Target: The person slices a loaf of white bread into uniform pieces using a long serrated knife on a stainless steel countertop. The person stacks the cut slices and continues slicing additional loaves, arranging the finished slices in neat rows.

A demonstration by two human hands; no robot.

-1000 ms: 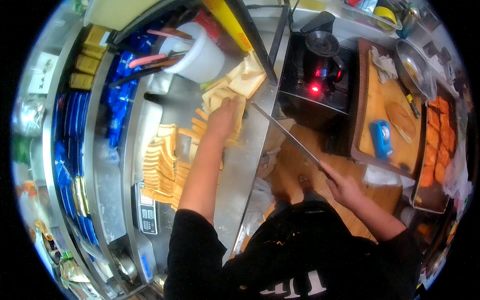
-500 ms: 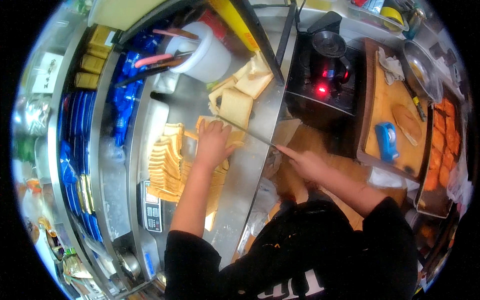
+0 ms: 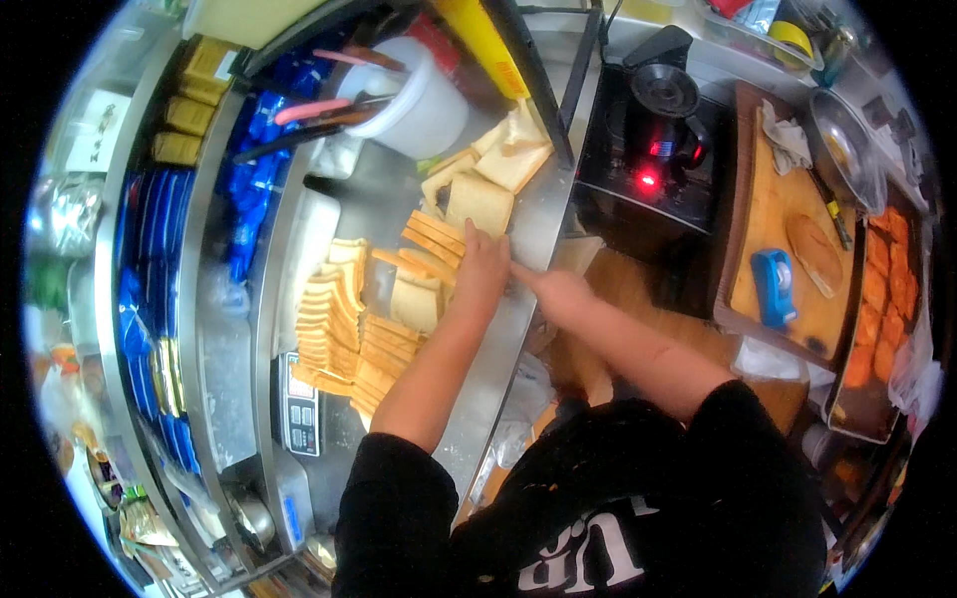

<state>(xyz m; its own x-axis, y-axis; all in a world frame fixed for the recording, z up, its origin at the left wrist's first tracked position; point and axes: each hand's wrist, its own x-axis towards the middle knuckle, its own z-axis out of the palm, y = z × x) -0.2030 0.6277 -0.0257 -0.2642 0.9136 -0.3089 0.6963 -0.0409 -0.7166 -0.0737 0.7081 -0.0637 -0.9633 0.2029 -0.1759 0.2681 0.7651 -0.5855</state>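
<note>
My right hand [image 3: 560, 297] is closed around the handle of a knife [image 3: 520, 271], whose blade is mostly hidden behind my left hand. My left hand [image 3: 483, 264] lies over the bread with its fingers bent and close together; what they grip is hidden. Just left of it are several cut bread strips [image 3: 431, 239], some with brown crust. Beyond my fingertips lies a flat bread slice [image 3: 480, 202]. Further back, more bread slices [image 3: 518, 159] overlap. Nearer me are a row of stacked crusts [image 3: 327, 319] and a group of bread strips [image 3: 387, 354].
A white bucket of utensils [image 3: 424, 115] stands at the back of the steel counter [image 3: 454, 453]. A digital scale [image 3: 301, 409] sits at left. Right of me are a black kettle [image 3: 666, 110], a wooden board [image 3: 773, 199] with a blue tape dispenser [image 3: 774, 286], and a tray of orange pieces [image 3: 882, 299].
My left hand has moved right, off the strips, toward the knife. My right hand has shifted slightly left and up with the knife, and the blade has gone from view behind my left hand.
</note>
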